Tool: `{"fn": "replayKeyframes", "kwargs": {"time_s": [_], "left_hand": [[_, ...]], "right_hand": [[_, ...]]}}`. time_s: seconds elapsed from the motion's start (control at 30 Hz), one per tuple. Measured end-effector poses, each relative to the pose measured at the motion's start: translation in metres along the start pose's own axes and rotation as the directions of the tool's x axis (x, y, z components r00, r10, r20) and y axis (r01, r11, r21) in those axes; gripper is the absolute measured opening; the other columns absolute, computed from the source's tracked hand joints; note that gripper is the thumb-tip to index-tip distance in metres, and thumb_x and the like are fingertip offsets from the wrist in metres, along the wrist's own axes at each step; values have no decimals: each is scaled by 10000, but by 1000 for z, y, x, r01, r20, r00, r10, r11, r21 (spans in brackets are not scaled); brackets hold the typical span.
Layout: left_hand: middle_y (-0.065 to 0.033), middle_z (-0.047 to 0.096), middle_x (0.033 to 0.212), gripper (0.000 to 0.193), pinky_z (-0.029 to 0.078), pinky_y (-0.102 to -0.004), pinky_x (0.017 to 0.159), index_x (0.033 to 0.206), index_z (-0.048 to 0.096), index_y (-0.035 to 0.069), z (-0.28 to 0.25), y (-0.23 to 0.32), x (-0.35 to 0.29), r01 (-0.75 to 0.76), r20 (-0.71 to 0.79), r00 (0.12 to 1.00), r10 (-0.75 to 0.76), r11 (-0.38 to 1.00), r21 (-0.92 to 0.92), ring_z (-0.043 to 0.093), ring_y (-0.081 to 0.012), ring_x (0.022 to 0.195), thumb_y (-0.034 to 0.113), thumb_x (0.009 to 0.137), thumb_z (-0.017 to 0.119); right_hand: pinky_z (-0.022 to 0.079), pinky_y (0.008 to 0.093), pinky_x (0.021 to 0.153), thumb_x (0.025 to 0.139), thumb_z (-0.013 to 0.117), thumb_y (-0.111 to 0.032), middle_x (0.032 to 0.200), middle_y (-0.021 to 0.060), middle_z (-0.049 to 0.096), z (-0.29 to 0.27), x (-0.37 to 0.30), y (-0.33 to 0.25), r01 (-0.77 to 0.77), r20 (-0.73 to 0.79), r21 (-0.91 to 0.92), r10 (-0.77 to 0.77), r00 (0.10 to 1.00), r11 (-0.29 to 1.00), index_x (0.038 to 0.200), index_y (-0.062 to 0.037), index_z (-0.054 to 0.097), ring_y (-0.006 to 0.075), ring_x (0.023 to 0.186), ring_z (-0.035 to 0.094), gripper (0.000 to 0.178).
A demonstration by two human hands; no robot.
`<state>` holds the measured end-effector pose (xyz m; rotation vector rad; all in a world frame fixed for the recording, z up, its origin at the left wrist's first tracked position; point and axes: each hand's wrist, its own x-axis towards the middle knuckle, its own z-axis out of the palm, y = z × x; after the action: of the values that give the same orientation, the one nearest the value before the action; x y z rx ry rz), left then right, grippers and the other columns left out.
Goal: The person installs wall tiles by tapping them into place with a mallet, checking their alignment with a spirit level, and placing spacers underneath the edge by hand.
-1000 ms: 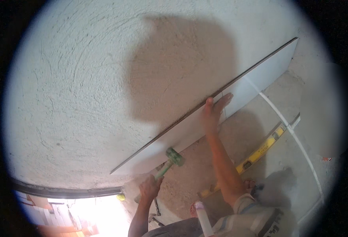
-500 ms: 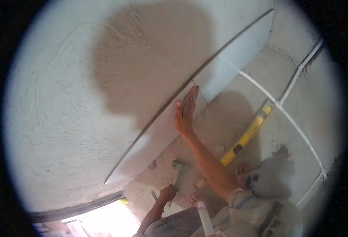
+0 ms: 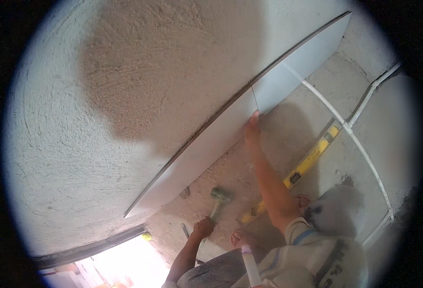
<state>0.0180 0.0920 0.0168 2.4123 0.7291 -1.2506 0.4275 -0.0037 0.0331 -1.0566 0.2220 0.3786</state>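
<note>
In my left hand (image 3: 203,227), closed round its pale handle, is a mallet (image 3: 218,194) with a dark green head, held low over the floor. My right hand (image 3: 252,126) is at the lower edge of the wall tiles, a fingertip at the thin joint between them. It holds nothing that I can see; its other fingers are partly hidden. The two smooth pale tiles stand end to end along the wall: a nearer tile (image 3: 204,146) and a farther tile (image 3: 300,69).
A yellow spirit level (image 3: 312,163) lies on the rough floor right of my right forearm. White pipes (image 3: 365,149) cross the floor at right. Bare rough plaster wall (image 3: 62,144) rises above the tiles. A bright opening with a dark sill (image 3: 96,247) is at lower left.
My right hand has slid from the tile face near the top edge down to the joint's lower end. My left hand still holds the mallet. The view has shifted slightly.
</note>
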Motion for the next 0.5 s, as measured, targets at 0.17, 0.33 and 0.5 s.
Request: {"fn": "replayKeyframes", "kwargs": {"time_s": [0.17, 0.33, 0.5], "left_hand": [[-266, 626, 982, 459, 468, -523, 814, 1114, 458, -21, -7, 1, -2, 52, -45, 998, -54, 998, -42, 609, -431, 946, 385, 904, 501], [-229, 622, 851, 403, 456, -531, 737, 991, 480, 2, -36, 1, -24, -17, -403, 914, -53, 985, -169, 606, -432, 831, 373, 863, 577], [-182, 607, 747, 434, 466, -501, 655, 898, 540, 24, -82, 15, -60, -202, -339, 905, 259, 960, 193, 611, -368, 725, 439, 810, 631]], "right_hand": [[252, 385, 1075, 898, 419, -612, 1409, 223, 349, 6, -3, 15, 125, -127, -207, -154, 980, 970, 1402, 69, 229, 321, 1288, 353, 868], [257, 380, 1072, 881, 477, -607, 1377, 215, 403, -10, -12, 20, 142, -4, -357, -153, 988, 923, 1379, 70, 312, 317, 1267, 381, 856], [303, 379, 1040, 826, 586, -598, 1312, 169, 468, -14, -11, 18, 225, 239, -350, -145, 960, 909, 1343, 57, 359, 283, 1207, 432, 864]]}}
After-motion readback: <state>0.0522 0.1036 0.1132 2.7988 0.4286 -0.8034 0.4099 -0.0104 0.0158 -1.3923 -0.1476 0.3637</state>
